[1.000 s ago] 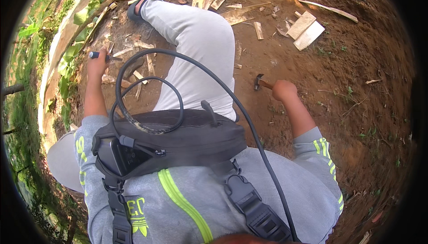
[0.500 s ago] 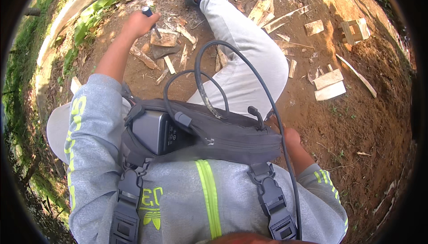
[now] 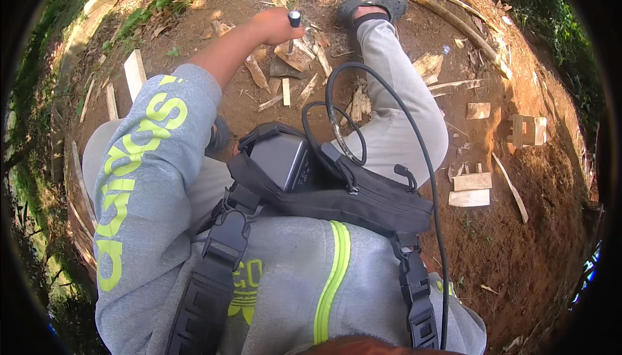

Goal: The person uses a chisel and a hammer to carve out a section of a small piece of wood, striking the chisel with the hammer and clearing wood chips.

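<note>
My left hand (image 3: 277, 25) is closed around the dark handle of a chisel (image 3: 295, 20), which has a pale butt end. The narrow metal shaft points down to a split piece of wood (image 3: 296, 58) on the ground, and the wood hides the exact tip contact. A dark flat piece (image 3: 284, 68), stone or wood, lies under that wood. Several chips and splinters are scattered round it, among them a pale stick (image 3: 286, 92). My right hand is out of sight behind the black waist pouch (image 3: 337, 206) and strap; only a sliver of skin shows beside the strap.
My bent leg (image 3: 405, 89) with its dark clog (image 3: 372, 10) stretches out right of the work. To the right lie a small wooden frame (image 3: 528, 130), wood blocks (image 3: 470, 197) and a long splinter (image 3: 510, 186). A black cable (image 3: 424, 147) loops over my lap.
The view has shifted, and my left hand with the chisel now appears farther right. The chisel still stands over the same wood. My right hand, partly visible before at the pouch's right end, is now hidden.
</note>
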The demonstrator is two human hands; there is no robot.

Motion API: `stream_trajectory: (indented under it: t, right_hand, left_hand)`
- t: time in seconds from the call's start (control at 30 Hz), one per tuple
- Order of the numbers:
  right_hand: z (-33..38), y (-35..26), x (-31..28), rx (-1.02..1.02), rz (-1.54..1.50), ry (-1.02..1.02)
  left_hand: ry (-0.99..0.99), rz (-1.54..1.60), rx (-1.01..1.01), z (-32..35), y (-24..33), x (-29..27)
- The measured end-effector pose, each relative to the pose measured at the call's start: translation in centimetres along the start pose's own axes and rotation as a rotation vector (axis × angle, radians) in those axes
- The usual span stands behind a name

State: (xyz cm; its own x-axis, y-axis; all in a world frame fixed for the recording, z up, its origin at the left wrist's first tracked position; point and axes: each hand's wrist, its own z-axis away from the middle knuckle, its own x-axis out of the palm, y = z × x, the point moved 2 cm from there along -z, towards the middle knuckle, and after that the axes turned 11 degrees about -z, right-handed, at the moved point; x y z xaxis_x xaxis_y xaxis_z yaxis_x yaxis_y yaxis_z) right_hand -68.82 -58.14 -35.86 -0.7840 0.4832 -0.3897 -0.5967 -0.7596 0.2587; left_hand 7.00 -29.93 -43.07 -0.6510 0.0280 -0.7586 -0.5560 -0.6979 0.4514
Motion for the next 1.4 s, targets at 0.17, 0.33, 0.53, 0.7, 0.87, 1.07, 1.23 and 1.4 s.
stream_trajectory:
  t: [0.17, 0.33, 0.53, 0.7, 0.87, 1.07, 1.23, 1.4]
  right_hand:
    - [2.9, -2.1, -3.8, 0.057, -0.157, 0.14]
    - [3.9, -2.1, -3.2, 0.024, -0.175, 0.162]
    - [4.0, 0.1, -1.6, -0.102, -0.288, 0.321]
    - [-0.3, 4.6, 4.0, -0.128, -0.351, 0.459]
    - [5.1, -4.7, -1.6, -0.046, -0.39, 0.333]
    - [7.6, -9.9, -5.6, -0.033, -0.373, 0.263]
    - [6.8, -13.0, -9.0, -0.05, -0.377, 0.23]
    - [6.5, -12.1, -11.5, -0.033, -0.36, 0.164]
  left_hand:
    - [0.201, 0.177, -0.236, 2.7, 0.3, 3.6]
    - [0.31, 0.238, -0.381, 3.3, 0.6, 5.2]
    - [0.306, 0.185, -0.431, 3.6, 0.0, 5.4]
    - [0.341, 0.376, -0.459, 5.3, 0.4, 7.0]
    - [0.33, 0.267, -0.403, 3.7, 0.3, 5.6]
    - [0.338, 0.286, -0.376, 2.1, -1.5, 6.8]
    - [0.293, 0.295, -0.382, 3.9, 0.2, 5.7]
    - [0.317, 0.324, -0.356, 4.4, 0.7, 5.0]
